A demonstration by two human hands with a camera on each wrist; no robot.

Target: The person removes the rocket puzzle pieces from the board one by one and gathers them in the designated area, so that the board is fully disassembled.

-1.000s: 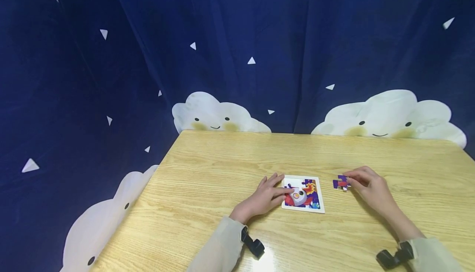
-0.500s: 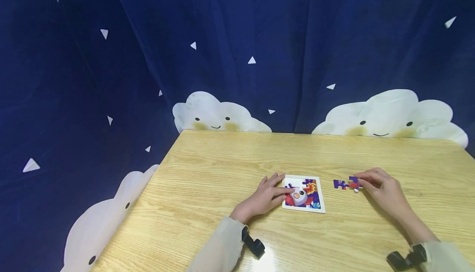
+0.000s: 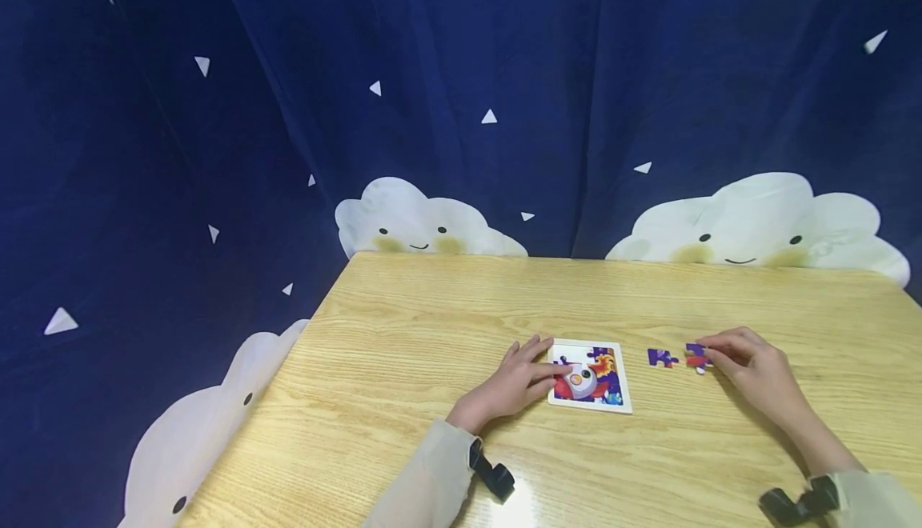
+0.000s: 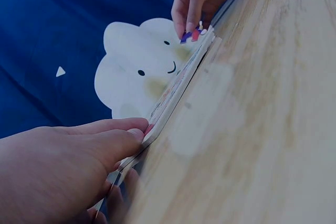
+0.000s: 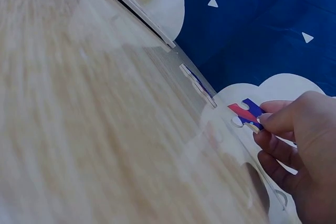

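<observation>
In the head view my left hand (image 3: 507, 382) lies at the left side of a square white-framed jigsaw puzzle (image 3: 589, 412). Its outstretched fingers rest on the frame and on the printed pieces, which show a pale round figure in red. White backing is bare at the puzzle's upper left. My right hand (image 3: 756, 372) pinches a purple and red puzzle piece (image 5: 247, 114) between thumb and fingers, raised off the table in the right wrist view. Another purple piece (image 3: 661, 358) lies flat on the table between the puzzle and my right hand.
The light wooden table (image 3: 403, 312) spreads around the puzzle. Behind it hangs a dark blue curtain (image 3: 432, 48) with white triangles and smiling clouds. Each wrist wears a black strap mount.
My right hand has moved right with its pinched piece, away from the other piece, which now lies apart and fully visible. The left hand and the puzzle stay in place.
</observation>
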